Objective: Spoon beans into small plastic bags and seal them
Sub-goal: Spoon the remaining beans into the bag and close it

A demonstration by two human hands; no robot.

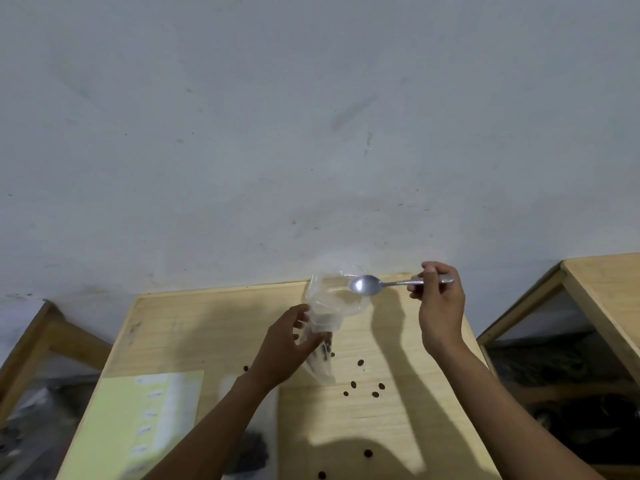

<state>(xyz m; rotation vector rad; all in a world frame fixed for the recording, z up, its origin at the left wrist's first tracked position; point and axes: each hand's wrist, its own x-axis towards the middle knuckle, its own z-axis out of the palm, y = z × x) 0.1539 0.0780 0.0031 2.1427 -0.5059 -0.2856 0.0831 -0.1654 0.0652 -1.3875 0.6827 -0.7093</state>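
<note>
Wood table (398, 427), far edge at wall: your left hand (282, 351) grips clear bag (329, 310) w/ fingers curled; right hand (440, 306) pinches spoon (367, 285) over bag mouth; loose beans (353, 384) nr bag.

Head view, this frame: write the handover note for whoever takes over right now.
Left hand grips the clear plastic bag below its open mouth; a few beans show low inside it.
Right hand holds the spoon by its handle, bowl at the bag's mouth and looking empty.
Loose beans lie scattered on the wooden table.
Left: finish filling, seal the bag, gather the spilled beans.
</note>
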